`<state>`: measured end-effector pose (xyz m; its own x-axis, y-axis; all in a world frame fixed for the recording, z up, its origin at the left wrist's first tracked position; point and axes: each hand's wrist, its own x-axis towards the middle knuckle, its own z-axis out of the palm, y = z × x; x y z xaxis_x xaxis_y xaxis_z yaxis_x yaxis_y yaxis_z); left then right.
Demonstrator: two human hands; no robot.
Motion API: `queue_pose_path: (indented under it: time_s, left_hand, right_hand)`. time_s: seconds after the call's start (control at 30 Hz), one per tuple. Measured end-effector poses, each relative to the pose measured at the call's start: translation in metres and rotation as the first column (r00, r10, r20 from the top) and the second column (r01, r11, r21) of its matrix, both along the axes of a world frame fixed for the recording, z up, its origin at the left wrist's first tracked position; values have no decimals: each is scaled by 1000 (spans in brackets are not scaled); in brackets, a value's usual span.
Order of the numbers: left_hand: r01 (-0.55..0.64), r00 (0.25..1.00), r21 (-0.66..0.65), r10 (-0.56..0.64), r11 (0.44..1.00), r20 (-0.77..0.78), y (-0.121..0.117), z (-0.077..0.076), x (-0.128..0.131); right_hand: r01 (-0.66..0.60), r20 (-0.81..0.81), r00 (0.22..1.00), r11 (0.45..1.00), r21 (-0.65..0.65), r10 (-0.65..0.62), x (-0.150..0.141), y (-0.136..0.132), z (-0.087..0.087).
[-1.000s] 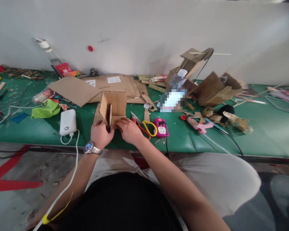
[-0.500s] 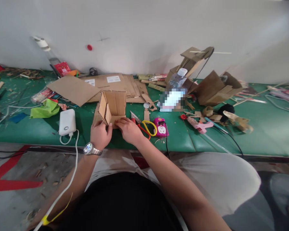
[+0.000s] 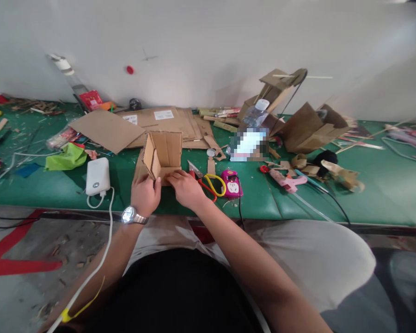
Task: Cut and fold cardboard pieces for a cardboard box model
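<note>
Standing on the green table, a partly built cardboard box [image 3: 170, 149] shows a back wall, a left wall and a floor. My left hand [image 3: 145, 195] is closed on its left wall, thumb on the inner side and fingers hidden outside. A smaller cardboard piece [image 3: 156, 165] lies flat against the inside of that wall, just above the thumb. With its fingers bent together, my right hand [image 3: 187, 188] grips the box's near right edge at the floor. Just right of that hand rest scissors [image 3: 213, 185] with red and yellow handles.
A pink socket block [image 3: 231, 184] sits beyond the scissors. Further right are a pink glue gun [image 3: 287, 180] and cardboard scraps. A white power bank [image 3: 98, 176] with a cable is on the left. Cardboard sheets [image 3: 169, 122] lie behind the box; a bottle [image 3: 256, 113] stands behind right.
The small cardboard piece has swung left, from standing apart from the left wall to lying against it. My left thumb has shifted slightly left. The right hand stays in place.
</note>
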<state>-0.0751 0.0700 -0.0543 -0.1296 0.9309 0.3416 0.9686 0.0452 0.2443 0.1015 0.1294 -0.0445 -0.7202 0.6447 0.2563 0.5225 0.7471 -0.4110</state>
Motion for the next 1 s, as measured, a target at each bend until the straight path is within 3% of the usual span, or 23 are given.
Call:
queue_pose_path:
  time_s: [0.27,0.43,1.0]
  left_hand:
    - [-21,1000,4,21,1000,-4,1,-1,0]
    - [-17,1000,7,17,1000,-5,2,-2,-1]
    - [36,999,60,-36,998,7,2,-4,-5]
  right_hand:
    - [62,-200,976,991,-117,-85,19,5,0]
    - [136,-100,985,988,-78,-143,21,7,0]
    - [28,-134,991,999,30,-24,23,9,-16]
